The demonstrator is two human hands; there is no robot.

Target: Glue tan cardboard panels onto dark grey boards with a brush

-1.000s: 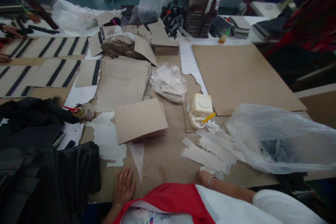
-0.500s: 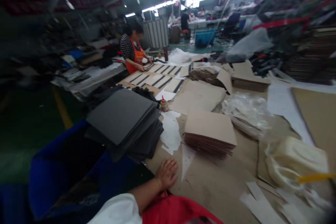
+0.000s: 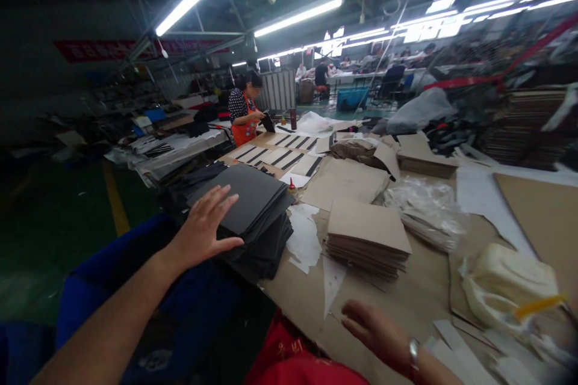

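Note:
My left hand is stretched out with fingers spread, open, at the near edge of a stack of dark grey sheets on the left of the table. My right hand hovers low over the brown paper-covered table, fingers extended and open, holding nothing. A stack of brown cardboard squares lies between the two hands, a little farther away.
A cream plastic jug with a yellow stick and white paper strips lie at right. Crumpled clear plastic sits beyond the cardboard stack. A blue bin stands at my left. A person in an orange apron works at the far end.
My head has turned left and up. My left hand rose from the table edge and reached out to the dark sheet stack. My right hand has come into view over the table.

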